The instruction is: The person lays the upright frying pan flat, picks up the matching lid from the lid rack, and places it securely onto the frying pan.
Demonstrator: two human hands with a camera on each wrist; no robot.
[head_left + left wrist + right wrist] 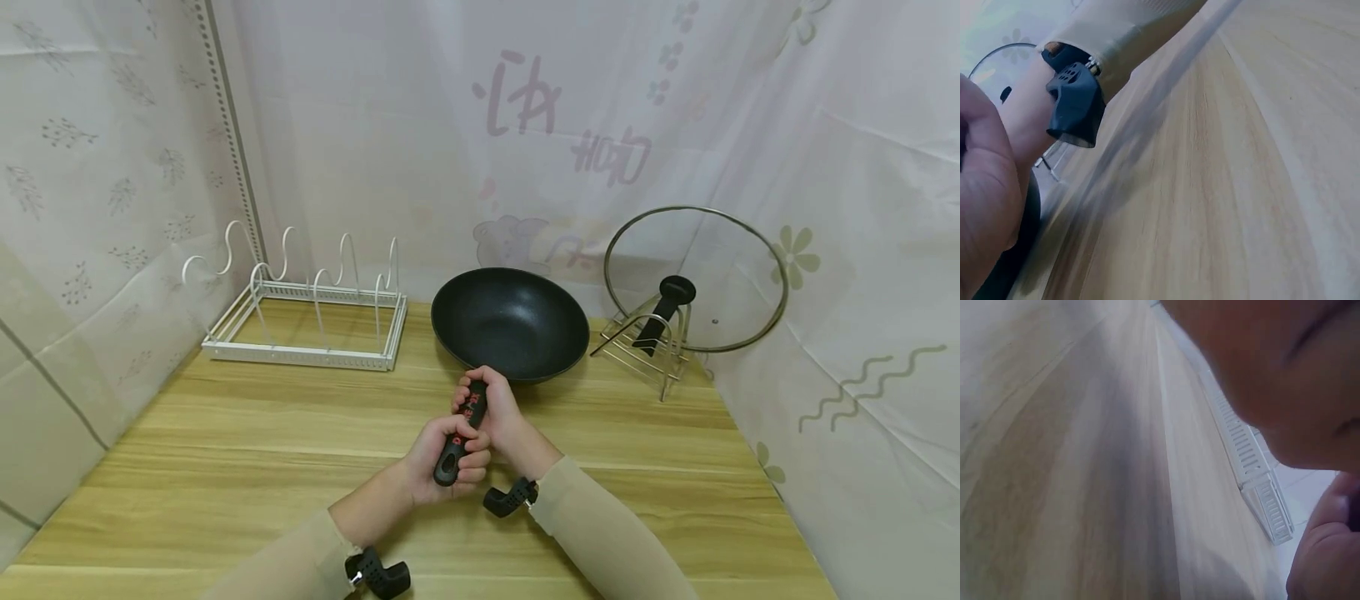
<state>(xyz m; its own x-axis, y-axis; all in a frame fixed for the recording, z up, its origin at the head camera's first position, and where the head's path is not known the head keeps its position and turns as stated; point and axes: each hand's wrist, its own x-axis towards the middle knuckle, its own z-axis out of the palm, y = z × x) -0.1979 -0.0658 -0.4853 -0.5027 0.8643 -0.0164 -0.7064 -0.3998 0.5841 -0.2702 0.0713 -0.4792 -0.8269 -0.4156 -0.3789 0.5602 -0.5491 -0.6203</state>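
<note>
A black wok [510, 321] is near the back middle of the wooden table, its handle pointing toward me. My left hand [447, 458] grips the end of the black handle with red lettering, the thumb lying over it. Closer to the pan, my right hand [493, 408] curls round the same handle. Whether the wok's base touches the table cannot be told. In the left wrist view, part of the left hand [985, 194] fills the left edge, and the dark wok shows below it. The right wrist view has a hand close up at its right side.
A white wire rack [300, 358] with curved dividers stands at the back left. At the back right, a glass lid [697, 279] with a black knob leans upright in a small metal stand [660, 342]. Patterned curtains [375, 150] enclose the wooden table [262, 467].
</note>
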